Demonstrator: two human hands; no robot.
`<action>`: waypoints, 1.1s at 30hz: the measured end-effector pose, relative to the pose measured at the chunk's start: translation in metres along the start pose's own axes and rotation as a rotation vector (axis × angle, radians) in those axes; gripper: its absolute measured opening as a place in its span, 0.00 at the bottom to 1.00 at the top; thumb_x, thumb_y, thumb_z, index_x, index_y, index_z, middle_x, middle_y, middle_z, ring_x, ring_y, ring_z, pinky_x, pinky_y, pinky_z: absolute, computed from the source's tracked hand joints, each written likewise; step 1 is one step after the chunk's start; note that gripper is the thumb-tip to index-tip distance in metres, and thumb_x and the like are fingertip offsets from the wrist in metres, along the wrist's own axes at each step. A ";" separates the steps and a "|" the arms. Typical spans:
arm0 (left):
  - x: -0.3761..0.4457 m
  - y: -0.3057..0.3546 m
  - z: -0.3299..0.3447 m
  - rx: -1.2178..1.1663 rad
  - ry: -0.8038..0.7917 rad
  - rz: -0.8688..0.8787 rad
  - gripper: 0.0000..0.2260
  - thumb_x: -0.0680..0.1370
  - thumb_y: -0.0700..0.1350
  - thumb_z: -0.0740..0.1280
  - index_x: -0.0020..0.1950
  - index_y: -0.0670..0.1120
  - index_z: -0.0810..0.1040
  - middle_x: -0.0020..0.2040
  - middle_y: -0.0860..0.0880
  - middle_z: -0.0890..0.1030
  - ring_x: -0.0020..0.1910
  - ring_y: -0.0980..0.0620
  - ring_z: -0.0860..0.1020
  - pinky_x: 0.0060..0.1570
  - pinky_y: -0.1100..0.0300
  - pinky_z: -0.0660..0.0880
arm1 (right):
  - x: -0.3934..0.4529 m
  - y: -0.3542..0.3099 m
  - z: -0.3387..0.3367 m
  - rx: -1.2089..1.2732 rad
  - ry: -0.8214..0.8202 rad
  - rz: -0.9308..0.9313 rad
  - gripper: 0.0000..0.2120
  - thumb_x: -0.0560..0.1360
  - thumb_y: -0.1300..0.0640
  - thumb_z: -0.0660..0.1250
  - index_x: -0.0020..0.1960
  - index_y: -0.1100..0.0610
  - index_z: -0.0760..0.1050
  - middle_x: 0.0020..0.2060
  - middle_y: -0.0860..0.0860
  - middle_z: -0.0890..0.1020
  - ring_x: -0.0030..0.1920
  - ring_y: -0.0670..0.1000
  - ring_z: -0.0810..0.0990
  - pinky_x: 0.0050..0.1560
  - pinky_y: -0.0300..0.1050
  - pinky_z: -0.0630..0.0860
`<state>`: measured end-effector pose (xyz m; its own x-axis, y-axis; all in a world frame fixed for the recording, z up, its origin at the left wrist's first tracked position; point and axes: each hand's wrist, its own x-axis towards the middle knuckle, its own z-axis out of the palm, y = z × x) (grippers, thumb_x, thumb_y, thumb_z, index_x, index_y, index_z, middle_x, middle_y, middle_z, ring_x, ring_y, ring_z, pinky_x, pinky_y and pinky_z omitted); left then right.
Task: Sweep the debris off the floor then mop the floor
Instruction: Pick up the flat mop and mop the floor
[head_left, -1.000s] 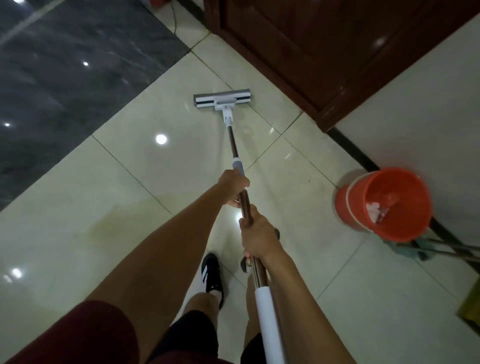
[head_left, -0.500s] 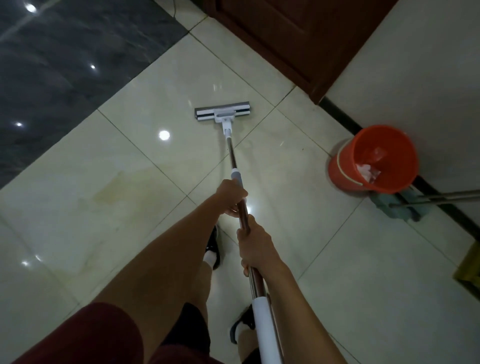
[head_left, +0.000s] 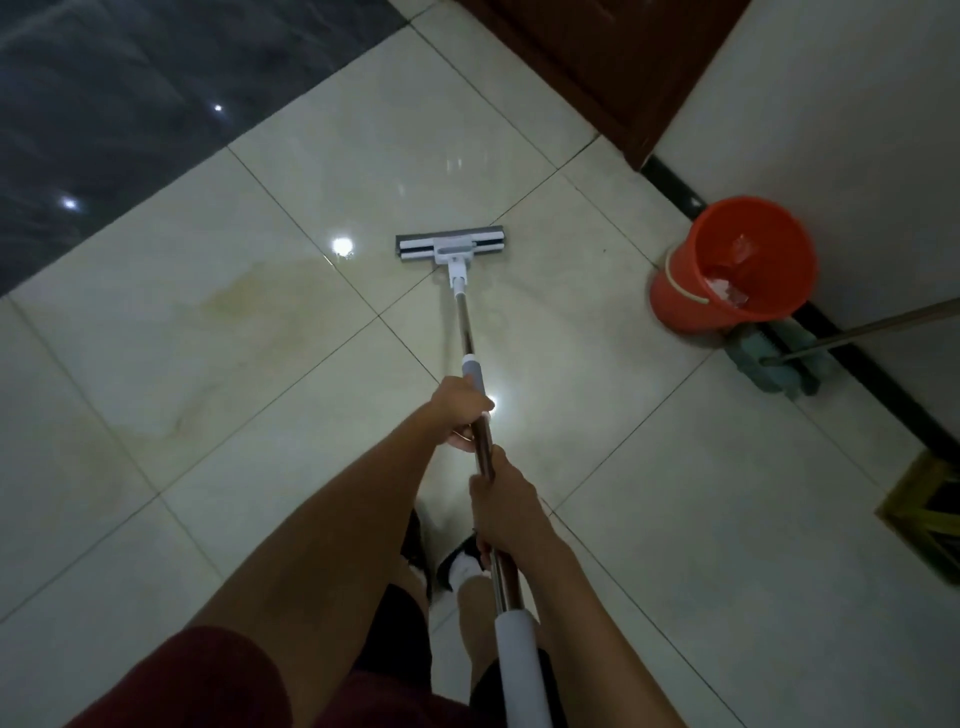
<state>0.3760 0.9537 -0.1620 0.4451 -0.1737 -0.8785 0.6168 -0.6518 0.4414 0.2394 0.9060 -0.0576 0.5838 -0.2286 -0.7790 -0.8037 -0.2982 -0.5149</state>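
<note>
One mop (head_left: 451, 248): flat grey-and-white head, metal shaft, white grip; head flat on the floor (head_left: 260, 364) at 12 o'clock. Left hand (head_left: 460, 413) and right hand (head_left: 506, 506) both clasp the shaft. Cream glossy tiles, faint yellowish stain at 10 o'clock. Orange bucket (head_left: 732, 265) at 2 o'clock beside the wall (head_left: 831, 104).

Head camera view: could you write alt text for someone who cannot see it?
Both hands grip a flat mop's long handle, left hand ahead of right hand, its head flat on glossy cream floor tiles. An orange bucket stands by the wall at right, a teal mop lying beside it.
</note>
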 end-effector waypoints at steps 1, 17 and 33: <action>-0.008 -0.010 0.001 0.004 -0.001 -0.002 0.06 0.79 0.41 0.71 0.50 0.42 0.75 0.44 0.37 0.82 0.37 0.41 0.84 0.28 0.53 0.80 | -0.008 0.006 0.007 -0.008 0.000 -0.006 0.14 0.82 0.59 0.56 0.68 0.57 0.67 0.37 0.46 0.73 0.34 0.43 0.72 0.32 0.34 0.66; -0.091 -0.162 0.037 0.004 -0.027 -0.016 0.10 0.81 0.42 0.68 0.59 0.41 0.71 0.50 0.36 0.82 0.38 0.41 0.83 0.31 0.50 0.82 | -0.123 0.093 0.107 0.019 -0.027 0.091 0.20 0.84 0.58 0.55 0.75 0.53 0.61 0.45 0.54 0.77 0.36 0.49 0.75 0.37 0.41 0.74; -0.184 -0.243 0.197 -0.024 0.018 -0.099 0.11 0.81 0.43 0.68 0.59 0.38 0.73 0.47 0.37 0.82 0.37 0.42 0.84 0.29 0.52 0.81 | -0.228 0.261 0.062 -0.046 -0.104 0.094 0.20 0.84 0.57 0.55 0.75 0.51 0.60 0.45 0.54 0.79 0.33 0.49 0.77 0.30 0.39 0.74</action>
<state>0.0165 0.9980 -0.1437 0.3926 -0.0963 -0.9147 0.6732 -0.6475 0.3571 -0.1106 0.9373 -0.0363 0.4892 -0.1609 -0.8572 -0.8469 -0.3225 -0.4227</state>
